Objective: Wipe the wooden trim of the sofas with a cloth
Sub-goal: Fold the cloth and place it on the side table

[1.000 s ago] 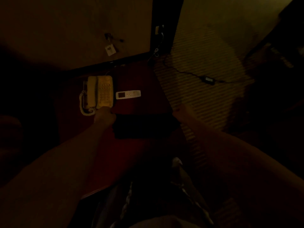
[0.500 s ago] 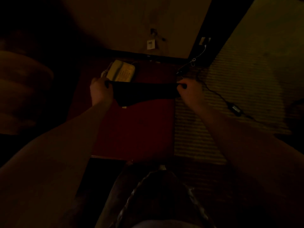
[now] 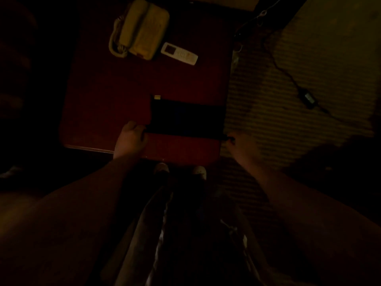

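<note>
Two hands are out over the dark red surface (image 3: 115, 104), one at each near corner of one dark cloth (image 3: 186, 118). The cloth lies spread flat on the right part of the surface, close to the near edge, and its right end reaches the right edge of the surface. A small pale tag (image 3: 157, 97) shows at its far left corner.

The left hand (image 3: 129, 139) rests on the surface, and its fingers (image 3: 138, 129) are curled on the near left corner of the cloth and grip it. The right hand (image 3: 240, 144) is beyond the right edge of the surface, above the carpet (image 3: 309, 65); its fingertips pinch the near right corner of the cloth, which is pulled there into a thin dark point. The room is very dark, so I cannot count the single fingers.

At the far side of the surface there are two more things: one cream telephone (image 3: 142, 27) with a coiled cord on its left, and one white remote control (image 3: 179, 53), which lies just beside the telephone on its right, at a slant.

On the striped carpet one black cable (image 3: 276, 62) runs to one small power adapter (image 3: 309, 98). Below the near edge of the surface I see two pale shoe tips (image 3: 161, 167), side by side, and the person's two bare forearms.
</note>
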